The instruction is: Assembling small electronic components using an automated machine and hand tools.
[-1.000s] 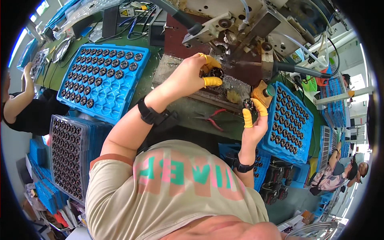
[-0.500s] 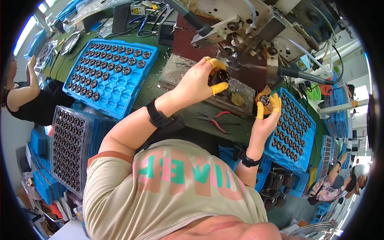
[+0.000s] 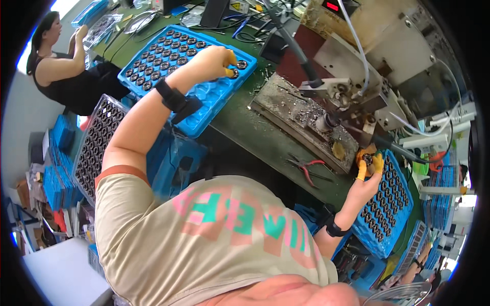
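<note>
The bench is dark green, scattered with silvery flecks around a grey-brown metal base. The left tray, overlapping the bench's near edge, is bright blue, and the right tray matches it; both are patterned with rows of round parts, black with silvery-grey detail. Coverings on the fingers of the left hand and right hand are yellow. Toward the bench's near edge, the pliers have red handles. The machine is cream and grey with rust-brown stains; its small display glows red. The shirt is beige, with a rust-coloured sleeve hem and a print in green, pink and salmon.
</note>
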A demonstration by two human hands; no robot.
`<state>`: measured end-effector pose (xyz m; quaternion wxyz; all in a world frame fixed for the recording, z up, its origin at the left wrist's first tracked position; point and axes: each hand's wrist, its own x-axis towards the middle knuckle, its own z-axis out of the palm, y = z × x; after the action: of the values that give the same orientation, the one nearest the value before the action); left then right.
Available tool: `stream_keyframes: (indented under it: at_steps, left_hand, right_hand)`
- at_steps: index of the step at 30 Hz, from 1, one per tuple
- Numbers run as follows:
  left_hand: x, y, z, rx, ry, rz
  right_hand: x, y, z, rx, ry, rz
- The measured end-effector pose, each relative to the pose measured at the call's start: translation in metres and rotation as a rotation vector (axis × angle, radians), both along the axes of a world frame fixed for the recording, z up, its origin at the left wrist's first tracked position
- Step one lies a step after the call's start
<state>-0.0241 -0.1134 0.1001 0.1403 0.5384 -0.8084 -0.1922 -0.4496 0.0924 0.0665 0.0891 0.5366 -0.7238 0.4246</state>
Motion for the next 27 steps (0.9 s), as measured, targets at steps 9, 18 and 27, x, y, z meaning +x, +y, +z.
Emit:
stream_keyframes:
  at_steps: [9, 18, 27]
  left_hand:
    - [0.030, -0.021, -0.049, -0.156, 0.031, -0.106]
    - [0.022, -0.018, -0.026, -0.293, 0.079, -0.062]
    - [0.062, 0.034, -0.029, 0.103, 0.671, 0.107]
  right_hand:
    - [-0.113, 0.074, 0.070, -0.096, -0.276, -0.025]
    - [-0.327, 0.139, 0.033, 0.559, -0.063, -0.483]
    - [-0.336, 0.126, 0.018, 0.618, -0.130, -0.358]
